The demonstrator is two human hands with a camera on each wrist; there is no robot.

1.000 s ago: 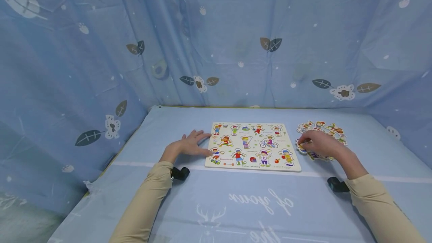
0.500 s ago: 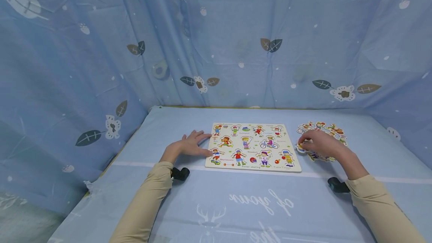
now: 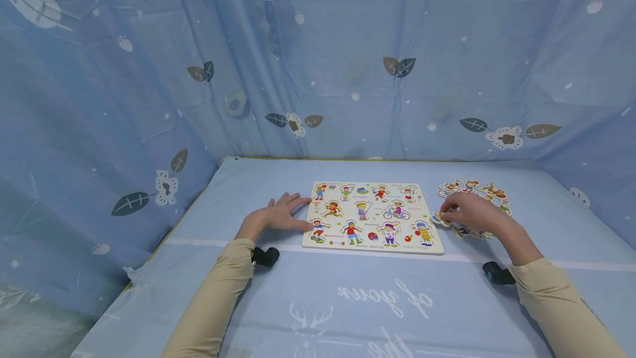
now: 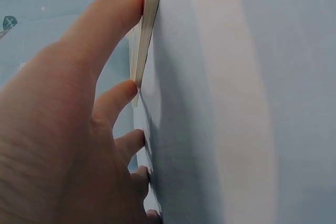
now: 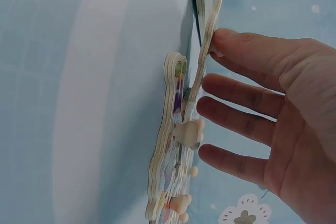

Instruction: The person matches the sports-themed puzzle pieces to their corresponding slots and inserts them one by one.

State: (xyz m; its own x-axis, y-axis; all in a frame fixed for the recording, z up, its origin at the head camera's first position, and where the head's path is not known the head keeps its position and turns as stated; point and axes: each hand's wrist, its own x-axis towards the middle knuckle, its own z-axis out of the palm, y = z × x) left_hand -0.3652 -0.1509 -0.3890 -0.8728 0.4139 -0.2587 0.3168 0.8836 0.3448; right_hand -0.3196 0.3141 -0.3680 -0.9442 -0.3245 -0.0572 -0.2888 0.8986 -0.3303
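Beige sleeves (image 3: 213, 297) sit nearest, over our bench (image 3: 268, 303). Left hand (image 3: 280, 213): fingers spread, two tips against the board (image 3: 376, 219); we judge light steadying pressure enough. Right hand (image 3: 469, 211): thumb and finger pinch one knobbed piece (image 5: 209, 32), tilted between board and pile (image 3: 492, 191); we cannot tell whether it touches the latter. We should lift squarely by the knob (image 5: 217, 53), clear of the pile. Blue curtain (image 3: 348, 43) hangs behind.

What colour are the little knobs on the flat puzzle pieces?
Pale cream; the rounded, wooden-looking knobs show best in the right wrist view.
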